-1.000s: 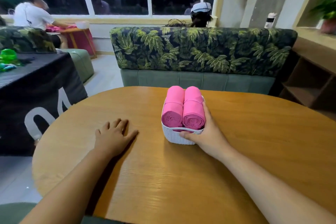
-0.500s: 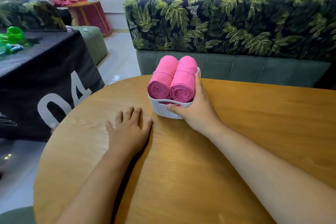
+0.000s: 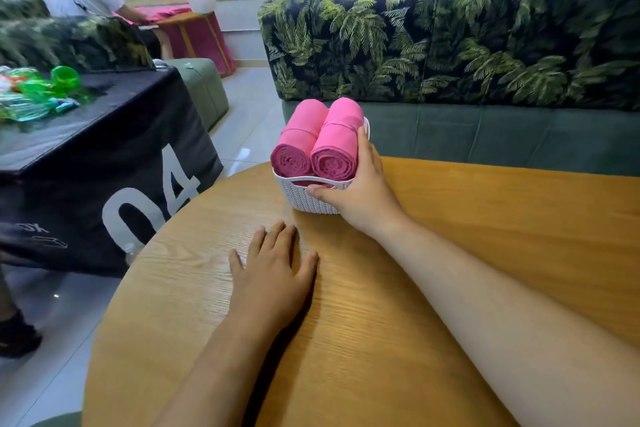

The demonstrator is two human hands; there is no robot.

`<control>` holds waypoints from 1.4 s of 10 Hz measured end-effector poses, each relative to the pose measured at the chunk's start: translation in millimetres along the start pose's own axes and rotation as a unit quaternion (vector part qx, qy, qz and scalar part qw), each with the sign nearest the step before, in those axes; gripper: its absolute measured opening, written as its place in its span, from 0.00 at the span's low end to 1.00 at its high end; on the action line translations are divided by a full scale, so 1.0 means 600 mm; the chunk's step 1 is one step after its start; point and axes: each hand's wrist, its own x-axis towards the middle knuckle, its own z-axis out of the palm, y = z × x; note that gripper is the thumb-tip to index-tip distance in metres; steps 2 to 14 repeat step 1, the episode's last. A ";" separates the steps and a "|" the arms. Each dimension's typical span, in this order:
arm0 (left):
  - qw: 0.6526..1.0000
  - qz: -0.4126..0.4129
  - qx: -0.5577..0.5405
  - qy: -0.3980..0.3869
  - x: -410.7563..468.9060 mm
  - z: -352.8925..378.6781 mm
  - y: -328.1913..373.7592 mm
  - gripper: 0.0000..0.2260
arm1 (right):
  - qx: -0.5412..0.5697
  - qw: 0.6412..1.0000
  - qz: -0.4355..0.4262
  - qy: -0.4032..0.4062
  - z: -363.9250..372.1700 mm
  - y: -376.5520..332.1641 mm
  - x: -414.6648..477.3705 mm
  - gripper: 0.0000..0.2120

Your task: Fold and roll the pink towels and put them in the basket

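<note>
Two pink towels (image 3: 298, 142), each rolled tight with its spiral end facing the camera, lie side by side in a white woven-pattern basket (image 3: 294, 194) and rise above its rim. The basket stands on the round wooden surface (image 3: 485, 225), near the far edge. The right hand (image 3: 362, 189) grips the basket's right corner, thumb across the front wall, fingers against the right roll. The left hand (image 3: 273, 274) lies flat on the surface, fingers straight, holding nothing.
</note>
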 end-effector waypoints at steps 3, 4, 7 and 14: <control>0.998 0.051 0.033 0.035 -0.007 0.010 0.022 0.23 | -0.011 1.000 0.014 -0.025 -0.004 0.004 -0.015 0.66; 0.998 0.051 0.033 0.035 -0.007 0.010 0.022 0.23 | -0.011 1.000 0.014 -0.025 -0.004 0.004 -0.015 0.66; 0.998 0.051 0.033 0.035 -0.007 0.010 0.022 0.23 | -0.011 1.000 0.014 -0.025 -0.004 0.004 -0.015 0.66; 0.998 0.051 0.033 0.035 -0.007 0.010 0.022 0.23 | -0.011 1.000 0.014 -0.025 -0.004 0.004 -0.015 0.66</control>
